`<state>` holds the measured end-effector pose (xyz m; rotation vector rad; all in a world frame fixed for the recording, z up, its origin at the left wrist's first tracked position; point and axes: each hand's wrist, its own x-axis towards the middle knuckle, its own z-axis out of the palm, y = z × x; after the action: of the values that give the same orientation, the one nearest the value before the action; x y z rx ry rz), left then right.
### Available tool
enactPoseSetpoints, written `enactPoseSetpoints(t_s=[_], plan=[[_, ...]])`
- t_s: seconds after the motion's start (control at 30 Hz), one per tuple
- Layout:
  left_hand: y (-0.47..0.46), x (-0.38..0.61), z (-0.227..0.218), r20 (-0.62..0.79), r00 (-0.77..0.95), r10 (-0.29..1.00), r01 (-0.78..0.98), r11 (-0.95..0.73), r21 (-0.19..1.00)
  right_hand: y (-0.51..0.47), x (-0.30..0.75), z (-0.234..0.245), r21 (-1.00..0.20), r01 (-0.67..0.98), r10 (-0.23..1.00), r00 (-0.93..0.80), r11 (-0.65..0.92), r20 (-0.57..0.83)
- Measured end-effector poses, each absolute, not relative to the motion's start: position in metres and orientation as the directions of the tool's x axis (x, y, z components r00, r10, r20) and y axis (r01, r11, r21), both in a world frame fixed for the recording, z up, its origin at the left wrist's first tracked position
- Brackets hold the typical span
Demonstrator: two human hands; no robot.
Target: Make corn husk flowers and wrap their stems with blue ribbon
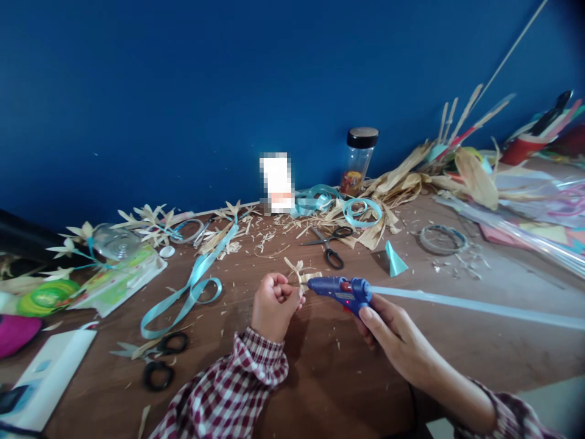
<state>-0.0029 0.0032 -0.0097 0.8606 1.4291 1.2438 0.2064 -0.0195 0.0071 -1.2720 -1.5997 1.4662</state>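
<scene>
My left hand [276,306] pinches a small flower of pale dried husk [296,266], its petals poking up above the fingertips. In my right hand [393,335] is a blue hot glue gun [340,289], fingers wrapped round its handle. The gun's nozzle points left and meets the husk piece at my left fingertips; whether it touches cannot be made out. A long translucent glue stick [461,301] runs out of the gun's back to the right. Black-handled scissors [329,244] lie open just beyond the gun.
A second pair of scissors [158,360] lies at the front left, near light-blue ribbon [196,286]. Finished husk flowers [85,235] lie at the left. Behind stand a black-lidded jar [359,161] and dried husks [402,183]. A blue paper piece [395,261] and a tape ring [442,239] lie right.
</scene>
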Motion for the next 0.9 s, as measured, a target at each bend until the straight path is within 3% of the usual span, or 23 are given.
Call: enactPoseSetpoints(t_s=[0.47,0.77,0.9], plan=[[0.004,-0.004,-0.012,-0.24,-0.253,0.937,-0.115,0.217,0.969,-0.019,0.205,0.005,-0.97,0.225,0.92,-0.351,-0.095,-0.172],[0.004,-0.003,-0.012,-0.23,-0.241,0.943,-0.116,0.207,0.971,-0.017,0.207,0.004,-0.939,0.343,0.946,-0.299,-0.015,-0.124],[0.004,-0.003,-0.011,-0.23,-0.256,0.939,-0.12,0.205,0.971,-0.014,0.205,0.013,-0.882,0.468,0.964,-0.255,0.051,-0.08]])
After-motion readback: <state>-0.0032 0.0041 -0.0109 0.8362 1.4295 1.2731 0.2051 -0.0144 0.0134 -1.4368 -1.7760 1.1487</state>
